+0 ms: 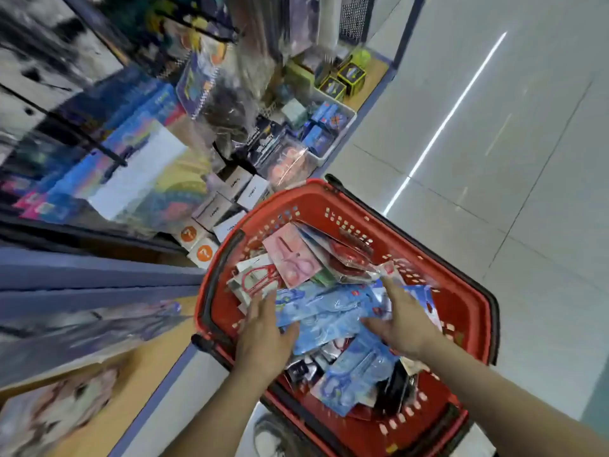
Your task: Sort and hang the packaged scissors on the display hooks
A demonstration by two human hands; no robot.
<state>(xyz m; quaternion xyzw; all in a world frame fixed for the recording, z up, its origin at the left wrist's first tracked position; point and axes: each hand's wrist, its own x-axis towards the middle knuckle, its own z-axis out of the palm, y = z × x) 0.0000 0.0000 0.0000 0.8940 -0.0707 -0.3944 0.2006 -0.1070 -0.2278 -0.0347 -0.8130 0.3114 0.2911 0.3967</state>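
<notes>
A red shopping basket (461, 311) on the floor holds several packaged scissors: blue packs (329, 311), a pink pack (295, 255), and a white pack with red scissors (255, 278). Both my hands are inside the basket. My left hand (263, 338) lies on the left end of the blue packs, thumb over their edge. My right hand (398, 321) rests on the right end of the same blue packs, with the index finger stretched out. Black display hooks (108, 153) jut from the shelving at the upper left, blurred.
Store shelves (99, 278) with blue edges run along the left, stacked with white boxes (230, 199), blue packs and plastic-wrapped goods. A white bin (336, 133) of small boxes sits further back. Pale tiled floor (494, 143) stretches to the right of the basket.
</notes>
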